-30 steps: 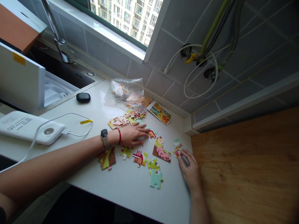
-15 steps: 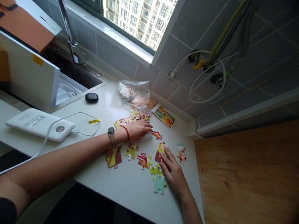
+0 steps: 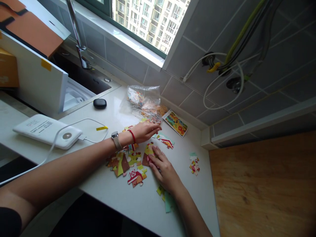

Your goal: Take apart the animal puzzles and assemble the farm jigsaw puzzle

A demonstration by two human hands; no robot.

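My right hand [image 3: 165,171] lies with fingers stretched out over a brown and yellow-green jigsaw piece [image 3: 147,152], fingertips pressing on it. My left hand [image 3: 146,131] hovers or rests just above, flat with fingers extended, partly covering several pieces behind it. Close below the left wrist sits a brown-green puzzle section [image 3: 118,164], with a green piece [image 3: 134,158] at its right. A red barn piece [image 3: 136,177] lies nearer the front. Beyond my right fingers is a red-roof piece [image 3: 166,141]. Green and mint pieces [image 3: 168,202] are partly hidden under my right forearm.
A clear plastic bag [image 3: 144,98] of pieces lies by the wall beside a picture card [image 3: 175,122]. A small joined section [image 3: 194,164] is at right. A white power bank [image 3: 46,131] with cable, a black case [image 3: 100,103] and the sink [image 3: 76,70] are left.
My right hand has slid left, moving the brown and yellow-green piece toward the brown-green section. The barn piece and green piece have shifted left too. My left hand has turned slightly, staying nearly in place.
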